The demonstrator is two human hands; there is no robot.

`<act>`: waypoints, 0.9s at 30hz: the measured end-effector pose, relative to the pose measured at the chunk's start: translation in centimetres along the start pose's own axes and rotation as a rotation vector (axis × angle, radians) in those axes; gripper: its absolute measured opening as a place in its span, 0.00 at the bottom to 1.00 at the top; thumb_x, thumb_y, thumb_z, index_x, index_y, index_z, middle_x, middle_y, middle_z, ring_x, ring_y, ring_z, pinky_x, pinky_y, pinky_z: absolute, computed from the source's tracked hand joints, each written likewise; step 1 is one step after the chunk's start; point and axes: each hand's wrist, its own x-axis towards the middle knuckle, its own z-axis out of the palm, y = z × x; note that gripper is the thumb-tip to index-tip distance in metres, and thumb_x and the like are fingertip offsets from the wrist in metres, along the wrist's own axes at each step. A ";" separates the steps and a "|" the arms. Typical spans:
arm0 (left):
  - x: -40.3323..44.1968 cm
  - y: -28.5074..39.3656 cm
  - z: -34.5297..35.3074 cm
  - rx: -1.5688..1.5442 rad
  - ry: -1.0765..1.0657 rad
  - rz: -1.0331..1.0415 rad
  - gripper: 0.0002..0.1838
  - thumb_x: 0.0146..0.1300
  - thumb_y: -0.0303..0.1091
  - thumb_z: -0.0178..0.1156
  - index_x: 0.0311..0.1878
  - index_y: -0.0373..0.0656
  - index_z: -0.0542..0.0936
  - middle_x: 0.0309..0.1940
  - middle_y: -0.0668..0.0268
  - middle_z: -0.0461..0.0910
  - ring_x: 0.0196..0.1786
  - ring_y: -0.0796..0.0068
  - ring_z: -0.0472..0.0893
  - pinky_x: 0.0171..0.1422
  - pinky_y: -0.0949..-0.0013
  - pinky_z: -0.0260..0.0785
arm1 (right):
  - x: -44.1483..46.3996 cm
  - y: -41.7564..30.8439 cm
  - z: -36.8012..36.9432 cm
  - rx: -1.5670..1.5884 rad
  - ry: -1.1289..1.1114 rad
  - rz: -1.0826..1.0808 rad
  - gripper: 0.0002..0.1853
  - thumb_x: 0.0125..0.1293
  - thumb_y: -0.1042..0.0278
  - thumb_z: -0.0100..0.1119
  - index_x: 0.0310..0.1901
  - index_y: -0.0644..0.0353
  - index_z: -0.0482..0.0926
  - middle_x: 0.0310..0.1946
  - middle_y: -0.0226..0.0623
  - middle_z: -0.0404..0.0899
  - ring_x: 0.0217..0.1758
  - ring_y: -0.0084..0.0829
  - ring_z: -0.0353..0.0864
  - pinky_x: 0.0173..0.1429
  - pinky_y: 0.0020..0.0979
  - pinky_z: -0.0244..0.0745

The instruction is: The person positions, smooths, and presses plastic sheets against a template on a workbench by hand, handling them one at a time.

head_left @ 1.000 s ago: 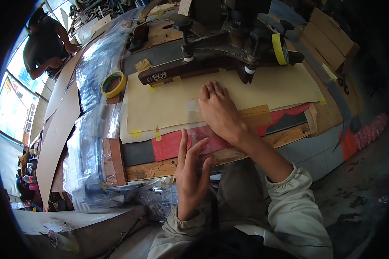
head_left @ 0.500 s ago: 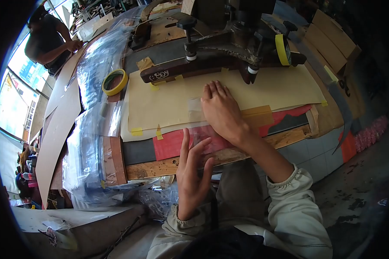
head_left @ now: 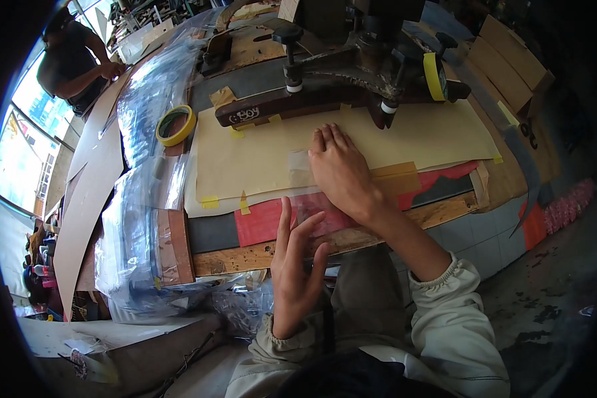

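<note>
My right hand (head_left: pixel 340 176) lies flat on a cream-coloured sheet (head_left: pixel 252 162), fingers stretched out and close together. A piece of clear plastic film (head_left: pixel 301 166) shows at its left edge and runs down over a red sheet (head_left: pixel 259 222); how far it reaches beneath the palm is hidden. My left hand (head_left: pixel 297 268) is raised near the front edge of the table, fingers apart, with nothing visibly in it. Small yellow tape pieces (head_left: pixel 209 201) stick along the edge of the cream sheet. Beside my right wrist is a brown-yellow strip (head_left: pixel 398 180).
A dark clamp bar (head_left: pixel 298 106) under a heavy metal frame (head_left: pixel 351 66) crosses the sheet's far side. One yellow tape roll (head_left: pixel 177 126) lies left; another tape roll (head_left: pixel 435 76) leans on the bar. Plastic wrap (head_left: pixel 129 219) covers the left side. A person (head_left: pixel 76 63) stands far left.
</note>
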 end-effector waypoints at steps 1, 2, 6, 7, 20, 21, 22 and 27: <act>0.0 0.1 0.0 0.002 -0.001 -0.003 0.21 0.61 0.23 0.60 0.59 0.41 0.76 0.71 0.37 0.56 0.70 0.41 0.66 0.62 0.57 0.69 | 0.0 0.0 0.0 0.004 0.003 0.001 0.23 0.63 0.72 0.48 0.56 0.81 0.72 0.56 0.63 0.75 0.65 0.50 0.72 0.70 0.40 0.65; 0.0 0.1 0.0 0.004 -0.002 -0.005 0.21 0.61 0.23 0.60 0.59 0.41 0.76 0.71 0.37 0.56 0.70 0.41 0.66 0.63 0.56 0.68 | 0.0 0.0 -0.1 0.007 0.005 0.001 0.23 0.63 0.72 0.48 0.56 0.81 0.72 0.56 0.63 0.75 0.65 0.50 0.72 0.70 0.40 0.65; 0.0 0.1 0.0 -0.003 0.001 -0.005 0.21 0.61 0.23 0.60 0.59 0.41 0.76 0.71 0.37 0.56 0.70 0.40 0.66 0.64 0.56 0.68 | 0.0 0.0 0.1 0.005 0.004 0.008 0.23 0.63 0.72 0.48 0.56 0.81 0.72 0.56 0.63 0.75 0.66 0.50 0.72 0.70 0.40 0.65; 0.0 0.2 0.0 -0.005 0.003 0.001 0.21 0.61 0.23 0.60 0.59 0.41 0.76 0.71 0.37 0.56 0.70 0.40 0.66 0.64 0.56 0.68 | 0.0 0.0 0.0 0.003 0.000 0.006 0.23 0.63 0.72 0.48 0.56 0.81 0.72 0.56 0.63 0.75 0.66 0.50 0.72 0.70 0.40 0.65; 0.1 0.1 0.0 -0.035 0.015 0.029 0.21 0.61 0.23 0.60 0.59 0.42 0.76 0.71 0.36 0.57 0.64 0.49 0.75 0.56 0.61 0.72 | 0.0 0.1 -0.1 0.001 -0.014 -0.004 0.21 0.67 0.69 0.49 0.55 0.80 0.71 0.57 0.62 0.74 0.66 0.52 0.71 0.71 0.41 0.65; 0.1 0.1 0.0 -0.019 -0.004 0.030 0.21 0.62 0.21 0.58 0.60 0.40 0.75 0.72 0.41 0.56 0.63 0.54 0.75 0.59 0.62 0.72 | -0.1 0.2 -0.1 -0.009 -0.015 -0.009 0.20 0.69 0.68 0.50 0.54 0.79 0.71 0.57 0.61 0.74 0.65 0.52 0.70 0.71 0.42 0.65; 0.1 0.0 -0.2 -0.002 -0.023 0.031 0.22 0.63 0.19 0.56 0.61 0.38 0.73 0.73 0.45 0.55 0.63 0.59 0.76 0.61 0.64 0.73 | -0.1 0.2 0.0 -0.008 -0.012 -0.010 0.20 0.69 0.68 0.50 0.54 0.79 0.71 0.57 0.61 0.74 0.65 0.52 0.71 0.71 0.41 0.65; 0.1 0.4 -0.1 -0.028 -0.032 -0.006 0.22 0.64 0.17 0.55 0.62 0.37 0.72 0.74 0.51 0.54 0.62 0.65 0.76 0.62 0.66 0.74 | -0.1 0.3 0.2 0.003 -0.005 -0.007 0.21 0.69 0.67 0.50 0.55 0.79 0.71 0.57 0.61 0.74 0.65 0.51 0.71 0.71 0.41 0.65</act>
